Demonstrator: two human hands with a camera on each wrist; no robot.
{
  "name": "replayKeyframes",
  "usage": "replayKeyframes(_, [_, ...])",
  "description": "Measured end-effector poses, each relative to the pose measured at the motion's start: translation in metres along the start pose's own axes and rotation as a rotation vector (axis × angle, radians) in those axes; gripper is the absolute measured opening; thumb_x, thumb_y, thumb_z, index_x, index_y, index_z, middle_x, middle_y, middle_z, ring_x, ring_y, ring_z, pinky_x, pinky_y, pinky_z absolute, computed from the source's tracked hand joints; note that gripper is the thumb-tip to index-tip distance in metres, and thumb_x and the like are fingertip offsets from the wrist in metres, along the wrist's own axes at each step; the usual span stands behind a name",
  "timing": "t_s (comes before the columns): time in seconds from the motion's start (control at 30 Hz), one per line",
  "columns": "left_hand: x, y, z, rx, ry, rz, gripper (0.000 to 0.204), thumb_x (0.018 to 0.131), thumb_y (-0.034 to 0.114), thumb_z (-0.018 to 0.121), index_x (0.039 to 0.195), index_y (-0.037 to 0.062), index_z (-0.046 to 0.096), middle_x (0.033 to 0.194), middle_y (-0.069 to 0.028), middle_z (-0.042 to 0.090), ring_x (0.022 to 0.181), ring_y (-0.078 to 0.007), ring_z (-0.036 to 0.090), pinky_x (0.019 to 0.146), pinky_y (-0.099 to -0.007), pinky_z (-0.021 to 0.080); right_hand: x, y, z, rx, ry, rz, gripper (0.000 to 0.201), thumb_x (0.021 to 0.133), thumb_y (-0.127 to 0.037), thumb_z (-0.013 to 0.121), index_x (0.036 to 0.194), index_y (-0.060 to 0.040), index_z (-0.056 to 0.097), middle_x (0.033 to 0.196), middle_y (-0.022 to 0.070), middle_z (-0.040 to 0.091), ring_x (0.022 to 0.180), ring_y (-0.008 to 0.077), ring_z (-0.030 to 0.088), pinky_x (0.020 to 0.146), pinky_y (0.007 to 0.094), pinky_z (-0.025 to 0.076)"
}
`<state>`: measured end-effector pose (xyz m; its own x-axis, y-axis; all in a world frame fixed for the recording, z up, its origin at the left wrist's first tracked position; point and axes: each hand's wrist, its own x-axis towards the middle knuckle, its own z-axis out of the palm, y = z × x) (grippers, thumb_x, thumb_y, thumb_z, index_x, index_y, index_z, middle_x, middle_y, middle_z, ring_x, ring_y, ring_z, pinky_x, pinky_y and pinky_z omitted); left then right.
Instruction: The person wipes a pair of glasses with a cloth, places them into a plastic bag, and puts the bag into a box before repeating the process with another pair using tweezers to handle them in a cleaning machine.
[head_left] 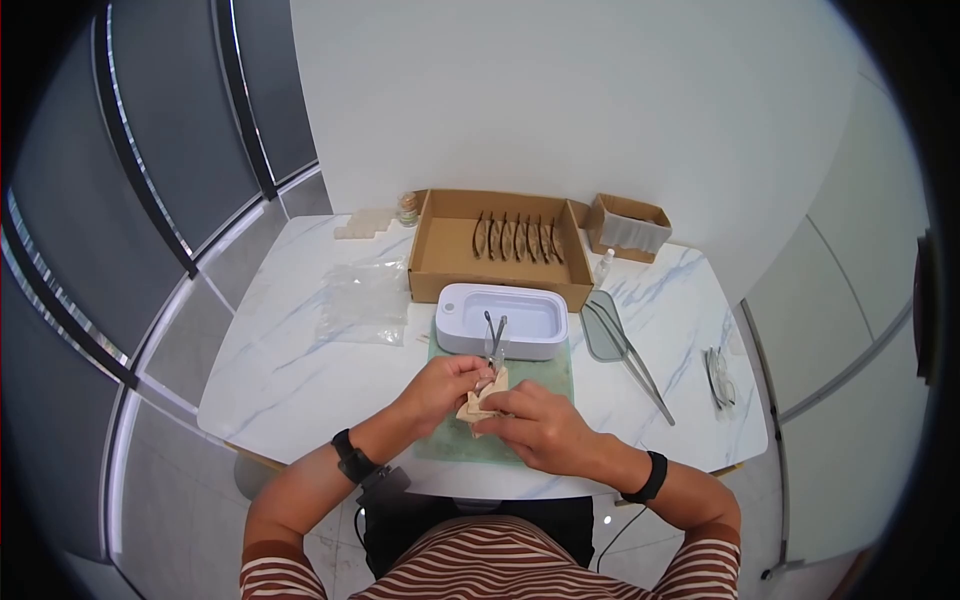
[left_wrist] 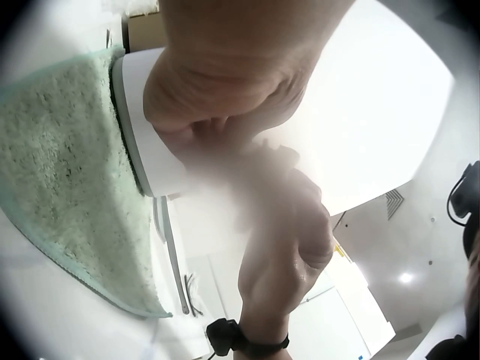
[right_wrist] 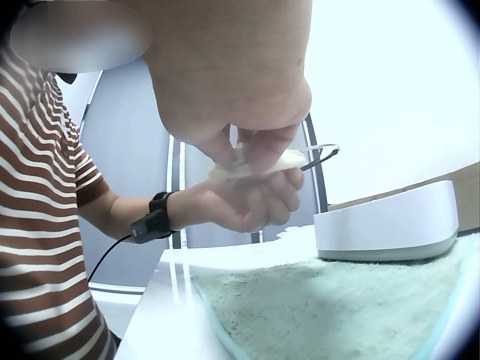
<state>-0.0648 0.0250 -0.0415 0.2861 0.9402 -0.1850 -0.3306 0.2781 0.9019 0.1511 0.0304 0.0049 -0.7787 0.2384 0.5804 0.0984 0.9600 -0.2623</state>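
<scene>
Thumb and fingers of my left hand (head_left: 445, 392) pinch a pair of eyeglasses (head_left: 495, 328), its dark temples pointing away from me. A beige cloth (head_left: 483, 406) is bunched around the near part of the glasses. My right hand (head_left: 545, 425) grips this cloth between thumb and fingers, close beside the left fingertips. In the right wrist view a temple (right_wrist: 326, 156) sticks out past the cloth. The lenses are mostly hidden by the cloth and fingers. Just beyond the hands stands a white tub-shaped cleaner (head_left: 452, 338) on a green towel (head_left: 440, 445).
Behind the cleaner, a cardboard box (head_left: 440, 235) holds several dark curved items in a row. Right of it are a smaller box (head_left: 635, 248), a spray bottle (head_left: 603, 266) and long grey tongs (head_left: 647, 378). More eyeglasses (head_left: 718, 380) lie far right; clear plastic bags (head_left: 365, 300) lie left.
</scene>
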Motion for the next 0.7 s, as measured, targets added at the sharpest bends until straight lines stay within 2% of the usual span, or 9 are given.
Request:
replayKeyframes(0.1, [0.002, 0.000, -0.008, -0.004, -0.036, 0.023, 0.016, 0.104, 0.017, 0.058, 0.101, 0.0040, 0.067, 0.091, 0.0000, 0.067, 0.074, -0.0065, 0.059, 0.066, -0.0219, 0.050, -0.003, -0.002, 0.002, 0.025, -0.043, -0.020, 0.038, 0.069, 0.001, 0.075, 0.104, -0.0141, 0.076, 0.114, 0.0032, 0.066, 0.083, 0.0235, 0.060, 0.067, 0.0339, 0.053])
replayKeyframes(0.43, [-0.001, 0.009, -0.012, 0.011, 0.024, 0.054, 0.021, 0.105, 0.020, 0.059, 0.110, 0.0021, 0.068, 0.092, -0.0018, 0.067, 0.075, -0.0086, 0.059, 0.065, -0.0236, 0.050, -0.009, -0.001, -0.004, 0.043, -0.111, -0.040, 0.035, 0.072, 0.000, 0.074, 0.105, -0.0122, 0.075, 0.115, 0.0025, 0.064, 0.085, 0.0219, 0.060, 0.064, 0.0327, 0.055])
replayKeyframes(0.63, [-0.008, 0.027, -0.012, 0.019, 0.080, 0.083, 0.023, 0.105, 0.022, 0.059, 0.111, 0.0014, 0.067, 0.095, -0.0044, 0.067, 0.075, -0.0098, 0.060, 0.066, -0.0249, 0.051, -0.018, 0.014, -0.004, 0.003, -0.115, 0.057, 0.035, 0.073, 0.002, 0.074, 0.103, -0.0145, 0.074, 0.110, 0.0051, 0.067, 0.087, 0.0244, 0.065, 0.068, 0.0349, 0.056])
replayKeyframes(0.7, [-0.009, 0.031, -0.013, 0.002, 0.065, 0.090, 0.023, 0.105, 0.023, 0.059, 0.111, 0.0028, 0.067, 0.091, -0.0045, 0.067, 0.070, -0.0100, 0.059, 0.063, -0.0248, 0.050, -0.019, 0.021, -0.004, 0.005, -0.070, 0.100, 0.034, 0.075, 0.002, 0.074, 0.103, -0.0157, 0.075, 0.109, 0.0059, 0.068, 0.090, 0.0257, 0.067, 0.072, 0.0359, 0.057])
